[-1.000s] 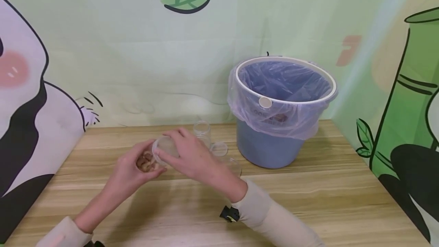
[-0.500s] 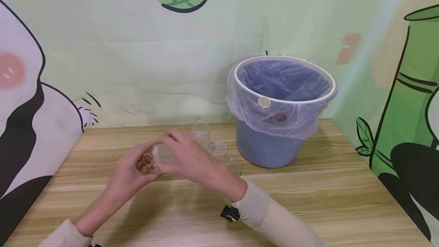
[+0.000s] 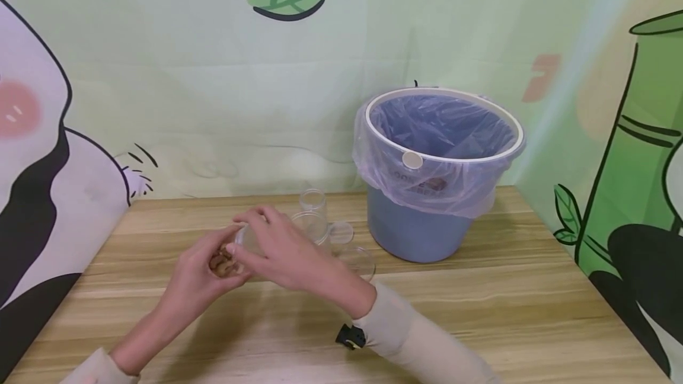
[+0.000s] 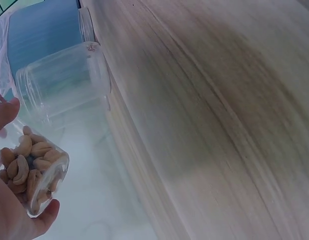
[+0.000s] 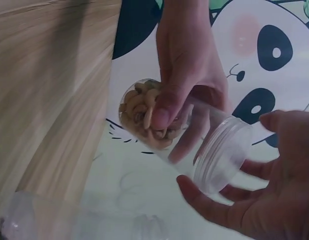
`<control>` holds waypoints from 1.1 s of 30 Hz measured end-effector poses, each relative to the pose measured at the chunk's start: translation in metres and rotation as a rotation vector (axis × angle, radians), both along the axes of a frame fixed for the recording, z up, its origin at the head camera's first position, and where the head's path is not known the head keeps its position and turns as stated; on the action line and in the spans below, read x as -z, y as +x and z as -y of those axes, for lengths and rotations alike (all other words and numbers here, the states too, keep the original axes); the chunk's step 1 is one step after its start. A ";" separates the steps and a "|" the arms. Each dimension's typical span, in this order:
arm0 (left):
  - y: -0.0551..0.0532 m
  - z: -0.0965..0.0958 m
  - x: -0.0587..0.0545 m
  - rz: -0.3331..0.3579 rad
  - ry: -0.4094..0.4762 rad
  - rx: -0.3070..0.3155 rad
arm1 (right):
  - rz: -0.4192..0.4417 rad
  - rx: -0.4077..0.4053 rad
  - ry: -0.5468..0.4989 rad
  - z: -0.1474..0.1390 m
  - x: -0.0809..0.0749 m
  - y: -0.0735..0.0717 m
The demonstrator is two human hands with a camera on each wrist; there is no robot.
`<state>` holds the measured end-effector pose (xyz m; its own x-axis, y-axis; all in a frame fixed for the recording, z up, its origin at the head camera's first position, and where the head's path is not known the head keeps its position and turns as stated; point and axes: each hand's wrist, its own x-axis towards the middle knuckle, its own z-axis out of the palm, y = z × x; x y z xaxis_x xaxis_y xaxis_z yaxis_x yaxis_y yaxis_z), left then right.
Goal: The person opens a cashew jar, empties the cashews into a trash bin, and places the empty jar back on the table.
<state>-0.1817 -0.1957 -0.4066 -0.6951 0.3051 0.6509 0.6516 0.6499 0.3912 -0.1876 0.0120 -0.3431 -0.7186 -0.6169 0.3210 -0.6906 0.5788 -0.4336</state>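
A clear plastic jar [image 5: 167, 120] with cashews [image 4: 27, 167] gathered at its bottom is held tilted above the table. My left hand [image 3: 197, 268] grips the jar around its side, thumb across the wall in the right wrist view. At the jar's mouth sits a translucent screw lid [image 5: 227, 157]. My right hand [image 3: 290, 253] has its fingers curled around that lid; in the right wrist view the thumb tip looks slightly off the rim. From the head view, the right hand covers part of the lid and jar.
Behind the right hand stands an uncapped clear jar [image 3: 311, 224], with a smaller clear container [image 3: 312, 199] farther back. Two clear round pieces lie nearby: a small lid [image 3: 341, 232] and a larger disc [image 3: 358, 261]. A blue bucket [image 3: 418, 233] with a bag liner stands back right.
The right hand has shifted slightly left and turned at the lid, uncovering more of the standing jar behind it. The left hand keeps its grip on the cashew jar, lowered a little.
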 end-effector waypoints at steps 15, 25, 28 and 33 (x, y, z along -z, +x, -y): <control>-0.003 0.001 0.002 -0.036 0.025 0.020 | -0.098 -0.033 0.010 -0.004 -0.003 -0.004; -0.002 -0.001 0.002 -0.036 0.014 -0.004 | -0.126 -0.121 0.039 -0.010 -0.001 -0.006; -0.003 -0.001 0.000 -0.053 0.011 0.007 | -0.075 -0.031 0.039 -0.010 0.000 -0.003; -0.001 0.000 -0.002 -0.051 0.010 0.013 | -0.092 -0.018 0.050 -0.008 0.001 -0.002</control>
